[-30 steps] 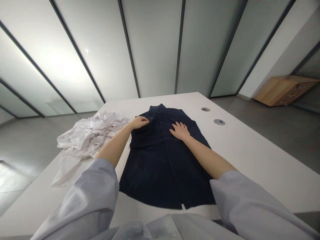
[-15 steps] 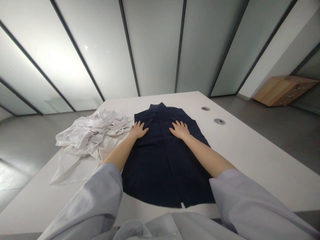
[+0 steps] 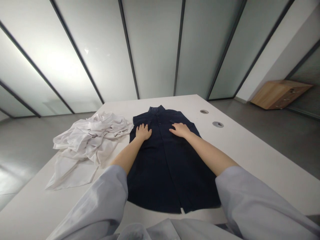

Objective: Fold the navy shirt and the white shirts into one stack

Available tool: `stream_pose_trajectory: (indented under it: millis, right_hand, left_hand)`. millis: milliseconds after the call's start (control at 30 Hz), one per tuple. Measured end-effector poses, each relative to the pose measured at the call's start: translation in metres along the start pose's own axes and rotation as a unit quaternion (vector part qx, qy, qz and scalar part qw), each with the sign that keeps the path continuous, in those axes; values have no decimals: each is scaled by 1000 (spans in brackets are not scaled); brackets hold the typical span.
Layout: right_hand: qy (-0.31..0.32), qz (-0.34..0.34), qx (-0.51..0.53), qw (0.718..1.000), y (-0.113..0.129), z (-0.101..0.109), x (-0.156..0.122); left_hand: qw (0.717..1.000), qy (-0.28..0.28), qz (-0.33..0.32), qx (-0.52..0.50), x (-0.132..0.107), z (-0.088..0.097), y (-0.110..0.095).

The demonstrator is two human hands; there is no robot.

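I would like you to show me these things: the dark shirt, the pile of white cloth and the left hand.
Dark shirt (image 3: 160,161): head view, middle of its front.
Pile of white cloth (image 3: 93,136): head view, its crumpled middle.
Left hand (image 3: 143,133): head view, back of the hand.

A white table (image 3: 240,143) carries a navy shirt (image 3: 155,173), laid flat. Just left of it lies a crumpled heap of white cloth (image 3: 92,131)

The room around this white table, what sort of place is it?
Probably an office or meeting room: tall frosted-looking glass panels stand behind, the white table has round fittings like cable openings, and a wooden cabinet sits off to the right.
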State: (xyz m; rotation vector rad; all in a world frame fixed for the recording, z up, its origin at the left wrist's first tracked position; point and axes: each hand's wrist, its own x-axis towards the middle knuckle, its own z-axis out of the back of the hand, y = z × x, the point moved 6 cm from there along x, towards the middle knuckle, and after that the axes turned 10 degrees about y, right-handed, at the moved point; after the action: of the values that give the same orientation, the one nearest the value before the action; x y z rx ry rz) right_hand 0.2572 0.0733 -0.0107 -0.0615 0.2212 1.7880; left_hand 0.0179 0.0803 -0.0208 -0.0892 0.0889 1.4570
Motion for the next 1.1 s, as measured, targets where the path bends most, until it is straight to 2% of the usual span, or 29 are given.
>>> stream_pose_trajectory:
  millis: [100, 267, 400, 500, 567, 633, 767, 967, 1100]
  right_hand:
    - [-31, -4, 1, 1000, -15, 6, 4]
    - [7, -69, 0, 998, -32, -8, 5]
    - [1, -74, 0, 997, -29, -12, 0]
    - [-64, -83, -11, 994, -26, -4, -8]
    - [-109, -63, -21, 992, -20, 1, -15]
    - [-112, -27, -22, 993, -14, 3, -18]
    - [-76, -2, -12, 997, -7, -2, -20]
    - [-16, -38, -35, 999, 0, -16, -31]
    - [11, -32, -56, 998, 8, -6, -37]
  left_hand:
    - [999, 29, 1, -17, 7, -2, 11]
    - [999, 27, 0, -24, 10, 0, 21]
    - [998, -65, -17, -20, -7, 11, 15]
    - [992, -119, -33, -17, -23, 19, 10]
    - [992, -111, -48, -16, -30, 18, 7]
    - [994, -96, -58, -21, -36, 16, 6]
    - [996, -72, -46, -31, -42, 9, 11]
    - [999, 12, -39, -12, -45, -7, 17]
    - [999, 16, -45, -5, -45, 2, 15]
